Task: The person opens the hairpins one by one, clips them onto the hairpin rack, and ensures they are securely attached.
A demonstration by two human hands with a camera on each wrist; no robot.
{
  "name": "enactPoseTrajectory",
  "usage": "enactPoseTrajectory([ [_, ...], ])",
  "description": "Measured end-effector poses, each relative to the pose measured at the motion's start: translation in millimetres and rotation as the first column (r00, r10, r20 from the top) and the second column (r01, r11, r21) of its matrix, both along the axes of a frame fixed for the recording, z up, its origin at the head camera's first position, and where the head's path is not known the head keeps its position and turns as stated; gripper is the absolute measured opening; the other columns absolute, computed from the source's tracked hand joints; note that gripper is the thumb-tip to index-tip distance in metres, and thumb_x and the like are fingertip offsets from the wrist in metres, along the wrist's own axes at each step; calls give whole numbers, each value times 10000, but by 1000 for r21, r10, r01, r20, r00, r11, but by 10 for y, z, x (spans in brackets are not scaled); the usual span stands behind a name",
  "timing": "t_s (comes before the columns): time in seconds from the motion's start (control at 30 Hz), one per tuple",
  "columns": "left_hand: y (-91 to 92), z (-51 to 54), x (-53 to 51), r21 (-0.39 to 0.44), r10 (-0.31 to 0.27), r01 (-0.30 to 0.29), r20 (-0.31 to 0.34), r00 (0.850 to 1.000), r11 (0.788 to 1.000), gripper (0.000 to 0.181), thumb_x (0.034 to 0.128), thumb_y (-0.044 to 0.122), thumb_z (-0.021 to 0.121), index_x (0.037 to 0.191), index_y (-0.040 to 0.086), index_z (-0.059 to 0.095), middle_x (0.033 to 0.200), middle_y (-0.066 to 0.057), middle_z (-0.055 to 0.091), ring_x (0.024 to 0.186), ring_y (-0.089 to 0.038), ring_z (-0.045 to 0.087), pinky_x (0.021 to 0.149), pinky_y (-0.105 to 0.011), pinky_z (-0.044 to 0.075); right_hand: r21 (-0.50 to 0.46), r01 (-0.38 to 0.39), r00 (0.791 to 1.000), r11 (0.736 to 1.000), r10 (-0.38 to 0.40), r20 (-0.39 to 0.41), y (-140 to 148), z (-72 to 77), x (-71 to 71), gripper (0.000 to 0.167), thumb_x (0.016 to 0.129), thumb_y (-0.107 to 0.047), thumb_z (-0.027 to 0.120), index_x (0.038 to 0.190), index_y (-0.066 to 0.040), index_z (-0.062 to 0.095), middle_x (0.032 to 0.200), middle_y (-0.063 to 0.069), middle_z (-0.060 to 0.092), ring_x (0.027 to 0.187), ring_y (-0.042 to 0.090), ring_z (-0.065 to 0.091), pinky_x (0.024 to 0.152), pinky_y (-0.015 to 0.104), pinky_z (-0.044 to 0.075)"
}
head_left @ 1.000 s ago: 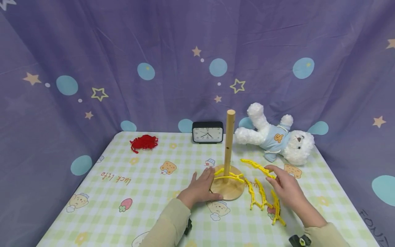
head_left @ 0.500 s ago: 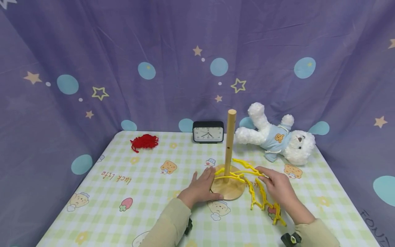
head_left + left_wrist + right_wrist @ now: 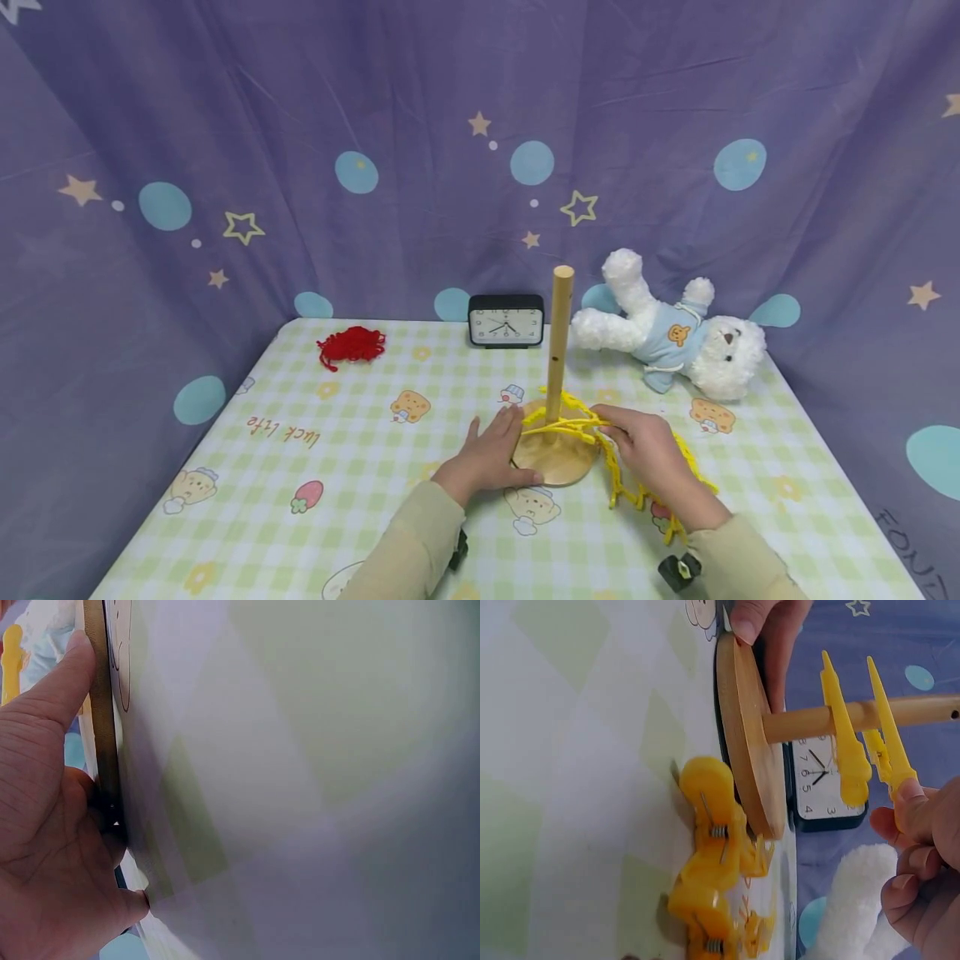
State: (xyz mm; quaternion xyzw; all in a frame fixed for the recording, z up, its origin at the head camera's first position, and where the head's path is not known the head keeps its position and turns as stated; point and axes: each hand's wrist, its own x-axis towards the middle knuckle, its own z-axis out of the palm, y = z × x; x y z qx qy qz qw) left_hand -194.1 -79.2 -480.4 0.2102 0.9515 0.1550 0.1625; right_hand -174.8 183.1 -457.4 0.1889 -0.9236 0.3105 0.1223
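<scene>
A wooden stand, a round base [image 3: 557, 465] with an upright pole [image 3: 558, 342], stands on the table. My left hand [image 3: 489, 454] holds the left side of its rim, the thumb [image 3: 746, 622] against the near edge. One yellow plastic spring clip [image 3: 845, 742] sits across the lower pole. My right hand [image 3: 647, 446] pinches a second, similar clip [image 3: 889, 724] by one end between thumb and fingers, its long arms reaching beside the pole just above the base. More yellow clips [image 3: 709, 810] with metal springs lie on the table right of the base, partly hidden by my right hand.
A black desk clock [image 3: 506, 322] stands behind the pole. A white plush bear [image 3: 667, 329] in a blue shirt lies at the back right. A red tangle of yarn [image 3: 351, 345] rests at the back left. The table has a checked cloth [image 3: 360, 492].
My right hand has moved left with the pinched clip, bringing its arms from the right of the base to the pole. My left hand stays at the base.
</scene>
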Motion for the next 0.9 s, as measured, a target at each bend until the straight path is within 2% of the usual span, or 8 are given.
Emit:
enactPoseTrajectory([
  [0.17, 2, -13, -8, -5, 4, -4, 0, 1000, 1000, 1064, 829, 654, 633, 1572, 83, 128, 1635, -71, 83, 1495, -200, 63, 1169, -552, 34, 30, -4, 1000, 1000, 4, -12, -96, -5, -37, 309, 909, -105, 682, 1214, -143, 706, 1164, 48, 703, 1032, 255, 676, 845, 451, 545],
  [0.47, 5, -7, -13, -10, 6, -7, -6, 1000, 1000, 1050, 826, 668, 625, 1568, 83, 167, 1636, -60, 87, 1495, -205, 59, 1167, -558, 39, 64, -15, 997, 998, 20, -77, -221, -27, -71, 311, 894, -83, 699, 1196, -158, 715, 1156, 18, 708, 992, 239, 689, 821, 440, 551],
  [0.77, 9, -33, -15, -13, 9, -9, -12, 1000, 1000, 1044, 824, 669, 626, 1569, 94, 173, 1636, -49, 90, 1494, -192, 62, 1171, -548, 43, 60, -45, 998, 997, 48, -45, -247, -64, -71, 312, 879, -55, 712, 1184, -121, 712, 1172, 43, 700, 1039, 258, 673, 865, 448, 537],
  [0.9, 1, -36, -12, -20, 9, -9, -8, 1000, 1000, 1057, 825, 676, 618, 1567, 77, 163, 1636, -61, 71, 1495, -192, 53, 1172, -542, 34, 25, -70, 998, 997, 69, 12, -230, -77, -65, 308, 889, -37, 695, 1192, -89, 697, 1196, 65, 685, 1073, 275, 654, 877, 452, 531],
])
